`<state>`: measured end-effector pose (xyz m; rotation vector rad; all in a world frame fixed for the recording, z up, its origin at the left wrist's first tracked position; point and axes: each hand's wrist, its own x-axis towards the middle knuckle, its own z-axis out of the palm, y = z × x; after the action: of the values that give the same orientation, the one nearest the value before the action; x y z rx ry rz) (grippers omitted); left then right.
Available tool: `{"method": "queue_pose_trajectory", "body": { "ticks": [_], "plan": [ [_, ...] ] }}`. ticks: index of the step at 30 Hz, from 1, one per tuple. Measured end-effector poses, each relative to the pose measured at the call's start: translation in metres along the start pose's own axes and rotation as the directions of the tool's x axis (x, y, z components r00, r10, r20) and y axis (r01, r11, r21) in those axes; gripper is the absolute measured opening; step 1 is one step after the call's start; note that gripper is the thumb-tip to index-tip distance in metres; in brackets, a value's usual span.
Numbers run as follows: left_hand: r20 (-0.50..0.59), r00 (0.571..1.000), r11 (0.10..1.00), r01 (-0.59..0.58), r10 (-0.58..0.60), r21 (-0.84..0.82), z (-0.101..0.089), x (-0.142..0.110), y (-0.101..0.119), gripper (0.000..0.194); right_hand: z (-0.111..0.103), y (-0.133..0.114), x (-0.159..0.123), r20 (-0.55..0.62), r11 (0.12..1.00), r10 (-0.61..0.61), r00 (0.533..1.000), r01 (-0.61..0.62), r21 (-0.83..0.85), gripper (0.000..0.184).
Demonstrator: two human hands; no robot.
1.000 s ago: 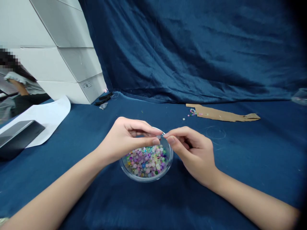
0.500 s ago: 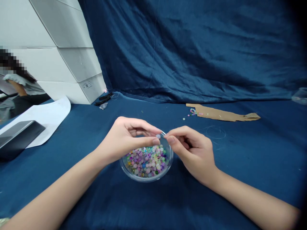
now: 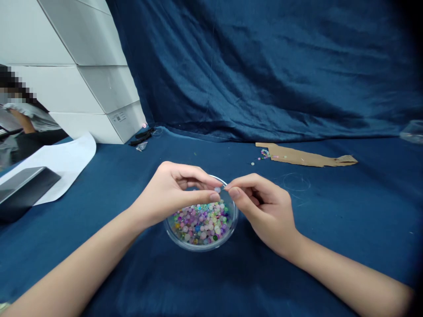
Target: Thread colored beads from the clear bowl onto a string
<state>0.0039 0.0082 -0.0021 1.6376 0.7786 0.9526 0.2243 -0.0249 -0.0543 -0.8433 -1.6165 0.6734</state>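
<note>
Between the thumb and index finger of my left hand (image 3: 180,187) is a small pale, bluish bead (image 3: 217,190). My right hand (image 3: 264,202) is closed in a pinch just to the right of the bead. At its fingertips is what looks like a thin clear thread, barely visible; loose loops of clear thread (image 3: 297,181) lie on the cloth beyond that hand. Below both hands stands a round clear bowl (image 3: 198,248) holding many mixed beads (image 3: 203,224) in purple, pink, green, white and blue. My left fingers hide part of its far side.
A torn brown cardboard strip (image 3: 304,156) lies at the back right, with a small beaded strand (image 3: 265,153) at its left end. White boxes (image 3: 95,88), a white sheet (image 3: 74,163) and a black box-like object (image 3: 29,189) are on the left. A person (image 3: 33,119) sits beyond.
Both hands stay in nearly the same pose, with the bead still in my left fingertips. The whole view has shifted very slightly.
</note>
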Motion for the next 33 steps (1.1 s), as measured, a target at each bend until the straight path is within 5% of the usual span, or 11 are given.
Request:
{"method": "queue_pose_trajectory", "body": {
  "ticks": [21, 33],
  "plan": [
    [0.014, 1.000, 1.000, 0.005, -0.005, 0.000, -0.0004, 0.0001, -0.0014, 0.019, 0.0001, -0.0013, 0.0013, 0.019, 1.000, -0.020, 1.000, 0.020, 0.003, 0.011],
    [0.072, 0.988, 0.961, -0.150, 0.137, 0.231, -0.0010, 0.0018, 0.0002, 0.016, -0.0020, -0.0027, 0.0082, 0.095, 0.997, 0.020, 0.995, -0.012, -0.082, 0.019]
  ]
}}
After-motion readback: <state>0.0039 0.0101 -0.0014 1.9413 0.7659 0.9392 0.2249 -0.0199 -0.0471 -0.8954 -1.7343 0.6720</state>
